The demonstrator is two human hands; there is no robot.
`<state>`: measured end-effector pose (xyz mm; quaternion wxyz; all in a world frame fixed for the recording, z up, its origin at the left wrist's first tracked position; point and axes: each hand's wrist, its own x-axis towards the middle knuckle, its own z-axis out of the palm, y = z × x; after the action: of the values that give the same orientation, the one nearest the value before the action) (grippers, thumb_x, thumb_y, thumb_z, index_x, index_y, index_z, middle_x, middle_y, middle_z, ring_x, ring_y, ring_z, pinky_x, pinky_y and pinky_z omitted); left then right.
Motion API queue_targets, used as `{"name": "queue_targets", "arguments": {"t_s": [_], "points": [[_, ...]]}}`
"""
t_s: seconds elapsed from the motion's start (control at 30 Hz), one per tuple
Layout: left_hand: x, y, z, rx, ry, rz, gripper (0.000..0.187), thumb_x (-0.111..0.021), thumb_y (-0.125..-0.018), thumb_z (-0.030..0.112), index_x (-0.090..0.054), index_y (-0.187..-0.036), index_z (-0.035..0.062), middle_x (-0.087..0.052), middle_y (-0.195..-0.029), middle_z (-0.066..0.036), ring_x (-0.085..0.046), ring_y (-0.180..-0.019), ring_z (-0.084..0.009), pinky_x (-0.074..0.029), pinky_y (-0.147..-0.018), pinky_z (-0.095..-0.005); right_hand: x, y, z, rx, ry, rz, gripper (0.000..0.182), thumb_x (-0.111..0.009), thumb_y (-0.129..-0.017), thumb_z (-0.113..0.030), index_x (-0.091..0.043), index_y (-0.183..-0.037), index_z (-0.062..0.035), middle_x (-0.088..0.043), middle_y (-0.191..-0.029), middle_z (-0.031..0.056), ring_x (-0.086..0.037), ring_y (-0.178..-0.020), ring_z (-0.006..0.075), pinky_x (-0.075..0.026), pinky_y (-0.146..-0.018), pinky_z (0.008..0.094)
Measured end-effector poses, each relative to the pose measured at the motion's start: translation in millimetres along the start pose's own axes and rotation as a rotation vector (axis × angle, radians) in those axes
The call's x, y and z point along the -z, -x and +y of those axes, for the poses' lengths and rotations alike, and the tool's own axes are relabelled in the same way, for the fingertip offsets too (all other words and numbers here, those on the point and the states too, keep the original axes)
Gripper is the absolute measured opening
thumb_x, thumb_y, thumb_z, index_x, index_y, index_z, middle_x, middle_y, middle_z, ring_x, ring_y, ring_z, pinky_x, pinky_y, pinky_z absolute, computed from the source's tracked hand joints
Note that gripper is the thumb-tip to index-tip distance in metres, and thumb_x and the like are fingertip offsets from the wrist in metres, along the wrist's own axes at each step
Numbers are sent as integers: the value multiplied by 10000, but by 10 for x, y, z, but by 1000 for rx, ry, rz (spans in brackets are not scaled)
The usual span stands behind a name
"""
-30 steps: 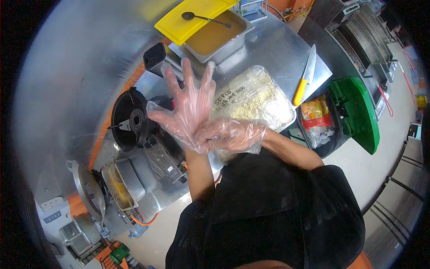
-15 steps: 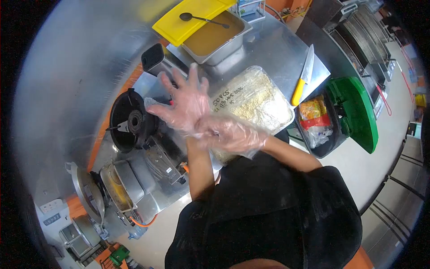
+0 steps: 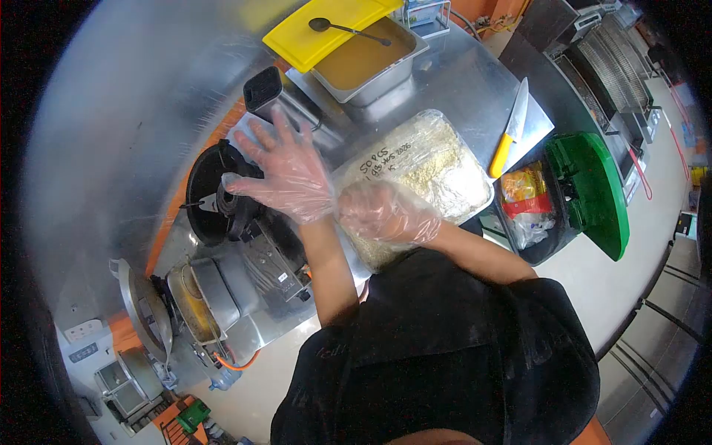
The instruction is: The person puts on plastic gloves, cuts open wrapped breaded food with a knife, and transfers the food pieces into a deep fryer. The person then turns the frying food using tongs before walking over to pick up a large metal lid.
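Note:
My left hand [image 3: 288,174], in a clear plastic glove, is held up over the bench with its fingers spread and nothing in them. My right hand [image 3: 387,213], gloved the same way, is closed beside my left wrist. Its curled fingers meet the loose cuff of the left plastic glove [image 3: 324,202], though the exact pinch is partly hidden. Beneath and beyond the right hand sits a film-wrapped tray [image 3: 434,159] of pale crumbly food with black handwriting on the wrap.
A yellow-handled knife [image 3: 512,126] lies near the bench edge. At the back stand a steel pan of brownish liquid [image 3: 363,63], a yellow lid [image 3: 297,33] and a black spoon [image 3: 348,30]. A green-lidded bin [image 3: 593,196] is right; a black round appliance [image 3: 204,196] is left.
My left hand has shifted left and down, fingers still spread. The right hand, earlier overlapping the left wrist, is now slightly apart to its right. The whole view has moved a little.

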<state>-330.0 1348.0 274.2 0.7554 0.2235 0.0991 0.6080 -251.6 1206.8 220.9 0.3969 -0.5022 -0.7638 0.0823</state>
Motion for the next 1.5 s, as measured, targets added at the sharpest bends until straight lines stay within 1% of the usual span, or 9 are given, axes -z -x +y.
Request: {"name": "queue_targets", "arguments": {"t_s": [0.07,0.27,0.33,0.47,0.83,1.0,1.2,1.33,1.5], "points": [[-29,-30,-4,-52,-18,90,961,-338,-840,892,-384,-1544,239,-402,-1595,-76,-300,-1483,-402,-95,-1189,-685,-54,-35,-107,-5,-174,5,138,-585,-965,-186,-611,-1030,-68,-612,-974,94,-633,-953,296,-534,-784,433],[-40,-54,62,-91,17,110,935,-362,-856,863,-387,-1539,226,-415,-1581,-86,-317,-1473,-397,-114,-1191,-676,-272,-1633,-357,-449,-130,373,510,-550,-930,-490,-627,-1236,-89,-520,-1347,152,-438,-1276,394,-286,-1048,584],[-35,-53,85,-87,39,76,926,-370,-861,853,-389,-1537,222,-419,-1576,-89,-323,-1470,-395,-121,-1191,-673,-372,-1611,-447,-342,-278,403,537,-545,-930,-510,-619,-1258,-90,-510,-1372,153,-415,-1303,396,-267,-1067,590],[-11,-67,150,-78,83,18,909,-385,-871,834,-391,-1534,213,-428,-1567,-96,-334,-1463,-392,-134,-1192,-666,-296,-318,-545,26,-435,-73,591,-535,-930,-549,-602,-1301,-94,-492,-1423,156,-370,-1357,401,-231,-1104,602],[77,-1,231,-52,171,-68,862,-428,-899,780,-397,-1525,189,-451,-1542,-115,-366,-1445,-383,-169,-1194,-649,85,-1565,-595,-467,319,0,751,-513,-930,-639,-528,-1427,-76,-408,-1570,148,-233,-1502,386,-161,-1199,598],[95,15,282,-36,203,-118,841,-448,-911,756,-400,-1521,178,-462,-1530,-124,-380,-1436,-379,-185,-1195,-641,56,-1605,-558,-481,158,171,775,-553,-925,-571,-448,-1478,-38,-398,-1576,160,-294,-1481,340,-163,-1209,564],[131,27,329,-20,238,-164,817,-472,-927,726,-404,-1517,165,-474,-1516,-134,-398,-1426,-374,-204,-1196,-632,268,-1480,-471,-384,-457,279,816,-609,-919,-473,-360,-1533,3,-391,-1580,179,-378,-1448,296,-161,-1221,520],[161,27,345,-17,251,-189,801,-487,-937,707,-406,-1513,157,-483,-1507,-141,-409,-1419,-370,-217,-1197,-625,-447,-1804,-533,-398,-698,737,760,-618,-926,-383,-367,-1521,19,-426,-1535,231,-518,-1311,353,-321,-1142,448],[248,84,262,-8,204,-213,782,-507,-949,682,-409,-1509,146,-493,-1496,-149,-424,-1411,-366,-233,-1198,-618,-26,-8,-249,-206,-484,153,329,-604,-942,-238,-526,-1164,-10,-553,-1055,153,-586,-857,281,-467,-766,384]]}}
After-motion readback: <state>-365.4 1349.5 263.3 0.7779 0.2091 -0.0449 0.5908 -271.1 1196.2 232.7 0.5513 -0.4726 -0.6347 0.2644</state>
